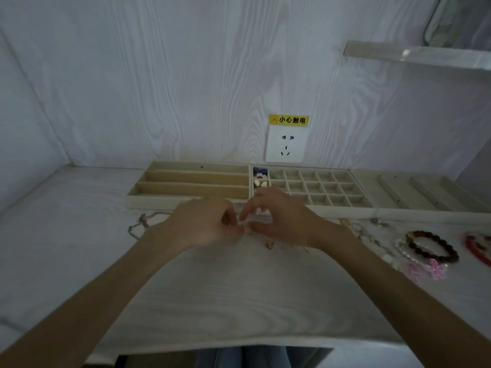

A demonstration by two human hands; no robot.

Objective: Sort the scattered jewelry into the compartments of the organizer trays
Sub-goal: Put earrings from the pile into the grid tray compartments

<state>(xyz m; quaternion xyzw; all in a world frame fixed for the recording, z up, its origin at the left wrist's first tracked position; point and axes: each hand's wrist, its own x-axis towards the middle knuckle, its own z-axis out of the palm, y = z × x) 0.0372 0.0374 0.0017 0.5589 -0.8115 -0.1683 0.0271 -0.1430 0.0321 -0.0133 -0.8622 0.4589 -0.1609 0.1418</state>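
My left hand [202, 224] and my right hand [281, 221] meet fingertip to fingertip just in front of the trays, pinching a tiny pale jewelry piece [244, 230] too small to identify. Behind them stand three beige trays: a long-slot tray [186, 201], a grid tray [345, 209] and a bar tray [425, 192]. Blue, red and white beads [260, 180] fill the grid tray's left column. On the table lie a thin chain [143, 221], a small gold piece [269, 245], a dark bead bracelet [435, 248], a pearl bracelet [403, 251], a red bracelet [475, 248] and a pink ornament [430, 270].
A wall socket [285, 144] with a yellow warning label sits on the wall right behind the trays. A glass shelf [414, 55] juts out at the upper right. More small silver pieces [380, 221] lie by the grid tray's front right corner. The table's front edge runs below my forearms.
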